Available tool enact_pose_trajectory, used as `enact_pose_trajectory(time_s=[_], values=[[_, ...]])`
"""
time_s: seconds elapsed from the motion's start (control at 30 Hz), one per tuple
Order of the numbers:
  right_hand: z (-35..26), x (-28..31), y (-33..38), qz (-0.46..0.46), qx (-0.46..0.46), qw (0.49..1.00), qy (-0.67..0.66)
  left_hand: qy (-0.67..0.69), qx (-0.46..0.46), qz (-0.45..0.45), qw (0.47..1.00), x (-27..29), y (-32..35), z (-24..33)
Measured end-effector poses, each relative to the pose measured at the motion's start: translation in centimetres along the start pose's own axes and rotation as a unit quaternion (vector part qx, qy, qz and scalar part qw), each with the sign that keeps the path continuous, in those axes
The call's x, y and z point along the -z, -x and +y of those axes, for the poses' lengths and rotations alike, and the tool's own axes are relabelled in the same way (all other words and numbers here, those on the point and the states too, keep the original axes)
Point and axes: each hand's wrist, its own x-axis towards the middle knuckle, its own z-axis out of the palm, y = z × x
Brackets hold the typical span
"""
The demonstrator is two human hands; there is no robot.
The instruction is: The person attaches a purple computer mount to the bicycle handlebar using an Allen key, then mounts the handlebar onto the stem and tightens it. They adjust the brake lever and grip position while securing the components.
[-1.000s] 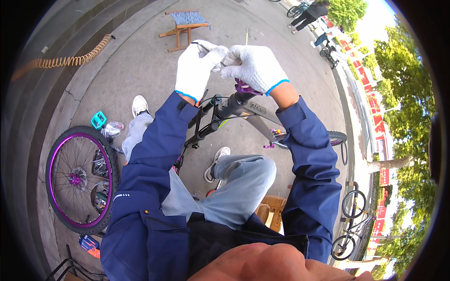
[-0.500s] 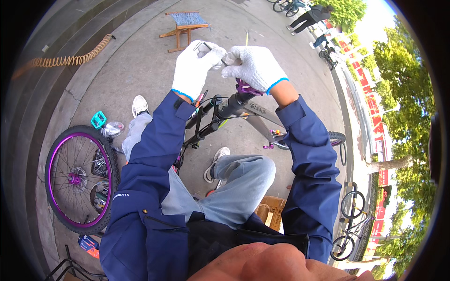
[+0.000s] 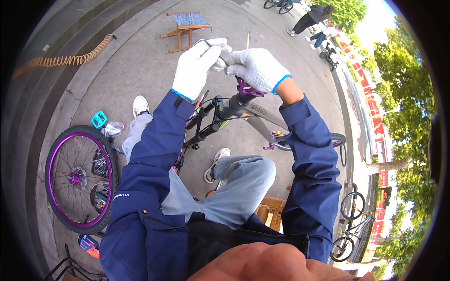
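Both hands sit high over the bike's front end. Left hand (image 3: 199, 68), white glove, is clenched on a small bent metal tool (image 3: 208, 44), looks like a hex key, with its short leg sticking up past the knuckles. Right hand (image 3: 257, 69), also gloved, pinches the tool's other end with its fingertips, palm resting on the purple stem cap (image 3: 247, 88). My read: two-handed grip for leverage and to keep the key seated; I can't see the tip or any bolt.

The grey bike frame (image 3: 255, 112) stands between my knees, front wheel off, so the head tube comes up to working height right under the hands. Cables run down the fork side.

The purple-rimmed wheel (image 3: 77, 178) lies flat on the pavement toward its left edge, well apart from the frame, a teal pedal (image 3: 99, 119) just beyond it. A wooden stool (image 3: 186, 25) stands at the far edge, an orange coiled hose (image 3: 65, 60) along the steps. A cardboard box (image 3: 272, 210) sits by my right leg.
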Motion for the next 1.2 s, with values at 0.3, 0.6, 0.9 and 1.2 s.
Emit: enact_pose_trajectory(time_s=[0.3, 0.6, 0.9, 1.2], values=[[0.3, -0.1, 0.0, -0.011, -0.033, 0.999, 0.008, 0.002, -0.003, -0.014, 1.0, 0.0, 0.0, -0.4], [0.6, -0.5, 0.5, -0.022, -0.048, 0.999, 0.005, -0.038, 0.01, -0.009, 0.999, 0.2, -0.1, -0.3], [0.6, -0.6, 0.9, -0.034, -0.057, 0.998, 0.006, -0.064, -0.001, 0.008, 0.998, 0.3, -0.3, -0.4], [0.9, -0.7, 1.0, -0.049, -0.065, 0.997, -0.004, -0.057, 0.01, 0.018, 0.998, 0.4, -0.2, -0.2]])
